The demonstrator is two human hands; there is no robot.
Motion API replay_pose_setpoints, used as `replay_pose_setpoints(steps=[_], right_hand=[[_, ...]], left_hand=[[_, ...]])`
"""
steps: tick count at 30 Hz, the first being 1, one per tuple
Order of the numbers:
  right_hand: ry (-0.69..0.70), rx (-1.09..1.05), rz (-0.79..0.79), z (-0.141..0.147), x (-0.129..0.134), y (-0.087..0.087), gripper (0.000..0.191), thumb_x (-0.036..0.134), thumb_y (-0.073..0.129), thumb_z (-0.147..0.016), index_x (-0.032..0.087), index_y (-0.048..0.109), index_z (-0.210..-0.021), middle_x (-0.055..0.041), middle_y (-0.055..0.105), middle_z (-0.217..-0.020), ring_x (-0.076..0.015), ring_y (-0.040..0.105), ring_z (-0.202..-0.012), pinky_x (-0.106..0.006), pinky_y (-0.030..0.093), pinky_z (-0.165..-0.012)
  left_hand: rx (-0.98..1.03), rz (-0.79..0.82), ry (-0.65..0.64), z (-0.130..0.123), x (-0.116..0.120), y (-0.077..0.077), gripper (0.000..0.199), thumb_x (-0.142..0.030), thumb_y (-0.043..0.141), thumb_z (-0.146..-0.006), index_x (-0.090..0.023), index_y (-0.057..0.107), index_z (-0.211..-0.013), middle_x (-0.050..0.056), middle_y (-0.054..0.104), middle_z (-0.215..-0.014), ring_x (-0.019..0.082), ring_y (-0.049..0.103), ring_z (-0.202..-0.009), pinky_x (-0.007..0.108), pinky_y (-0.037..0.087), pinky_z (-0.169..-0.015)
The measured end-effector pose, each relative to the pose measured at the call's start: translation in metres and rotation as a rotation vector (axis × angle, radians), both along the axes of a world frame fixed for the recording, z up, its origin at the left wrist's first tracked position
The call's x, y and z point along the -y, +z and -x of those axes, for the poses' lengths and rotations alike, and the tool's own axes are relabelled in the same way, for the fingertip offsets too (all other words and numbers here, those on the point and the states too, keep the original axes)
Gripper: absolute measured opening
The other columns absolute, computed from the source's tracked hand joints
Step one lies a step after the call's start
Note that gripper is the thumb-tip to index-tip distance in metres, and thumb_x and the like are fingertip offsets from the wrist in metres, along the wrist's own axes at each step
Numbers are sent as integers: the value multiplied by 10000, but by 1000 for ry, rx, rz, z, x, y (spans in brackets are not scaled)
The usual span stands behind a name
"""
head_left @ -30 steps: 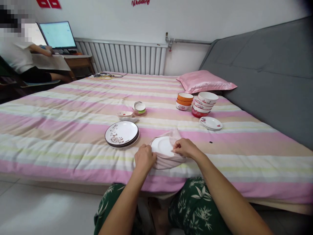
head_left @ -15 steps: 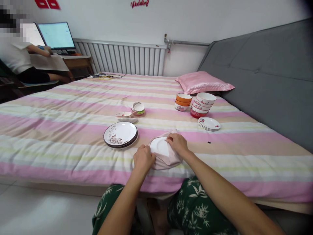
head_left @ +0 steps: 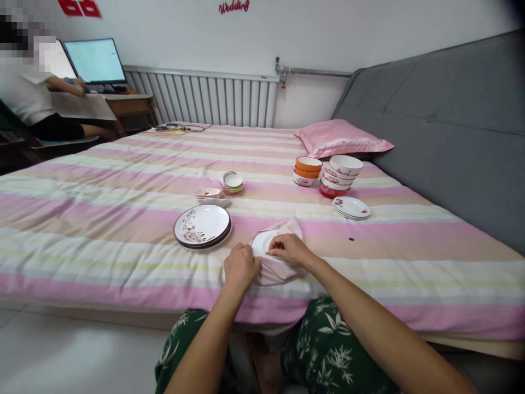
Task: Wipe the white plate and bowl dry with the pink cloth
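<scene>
Above the radiator (head_left: 200,98), "Wedding" stands in red letters (head_left: 233,6) on the white wall (head_left: 324,33). Up and left of the radiator, a red sign (head_left: 80,7) is cut off, possibly a character. The monitor (head_left: 95,60) left of it is unreadable.

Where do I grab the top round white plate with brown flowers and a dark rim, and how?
I'd take the top plate by its rim at the left, coming from that side, fingertips under and thumb on top. It's wide and shallow, so the rim is the handiest part. The plates underneath poke out at the right, so pinching there might catch them too.
</scene>
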State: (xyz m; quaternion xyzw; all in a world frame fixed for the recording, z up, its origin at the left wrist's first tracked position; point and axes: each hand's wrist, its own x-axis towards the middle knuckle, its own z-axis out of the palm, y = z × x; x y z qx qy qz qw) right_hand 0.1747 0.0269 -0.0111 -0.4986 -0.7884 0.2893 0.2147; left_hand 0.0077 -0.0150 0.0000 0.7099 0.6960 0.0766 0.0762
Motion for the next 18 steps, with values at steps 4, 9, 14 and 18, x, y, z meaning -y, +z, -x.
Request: replay_pose_setpoints(steps=[4, 9, 14, 18], right_hand=[[73, -26, 123, -8, 5, 3, 87, 202, 609, -685, 152, 676, -708, 2, 630, -635, -105, 537, -591, -188, 368, -543], [81, -25, 272, -22, 10, 9, 104, 194, 608, -642, 140, 683, -690, 4, 628, -602, -107, 537, -573, -182, 371, -518], [-2, 9, 366, -34, 12, 12, 131, 204, 625, -607, 130, 694, -690, 1, 630, -579, -99, 515, -537, -178, 354, -484], [-72, 48, 403, -41, 14, 13, 149, 178, 618, -599, 129, 705, -709, -7, 643, -581, -94, 511, -514, -177, 344, -464]], left_hand=[[2, -4, 8, 0, -1, -2, 209, -259, 455, -748, -169, 604, -862, 89, 588, -906, 222, 580, -863, 300, 416, -663], [9, 0, 8, 1, 0, -1, 214, -257, 450, -742, -170, 606, -860, 88, 588, -900, 226, 579, -856, 304, 415, -648], [14, 5, 8, 1, -1, -1, 220, -258, 442, -746, -172, 607, -863, 84, 583, -900, 227, 577, -858, 309, 417, -654], [18, 8, 8, 1, -1, -1, 219, -253, 443, -744, -172, 608, -863, 85, 583, -898, 224, 576, -858, 305, 416, -657]])
